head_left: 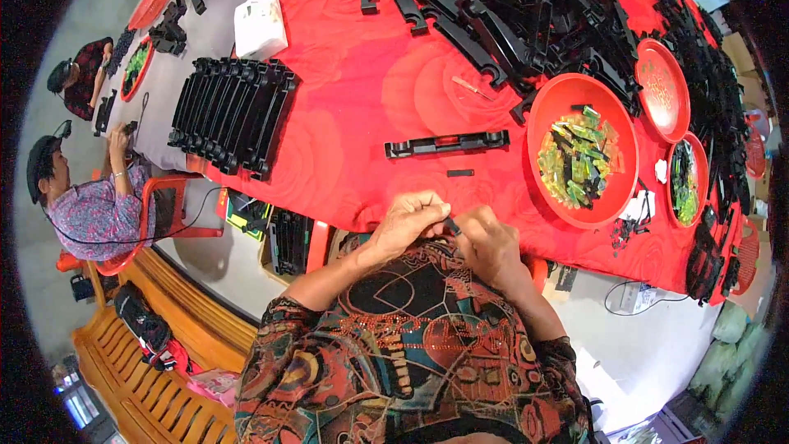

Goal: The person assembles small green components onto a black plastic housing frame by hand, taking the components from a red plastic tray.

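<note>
Beside my red plate (546, 127) of green and yellow bits (579, 154) lie black strips (446, 144) on the rose-patterned red cloth (353, 82)

The small black piece (453, 225) pinched between the left hand (408, 222) and the right hand (485, 240) is mostly hidden by the fingers, so its shape is hard to tell. Far right of the grip, the little green and black bits in the red bowl (582, 197) are too small to make out. Farther right, the black pile (713, 99) runs off into the dark rim.
</note>
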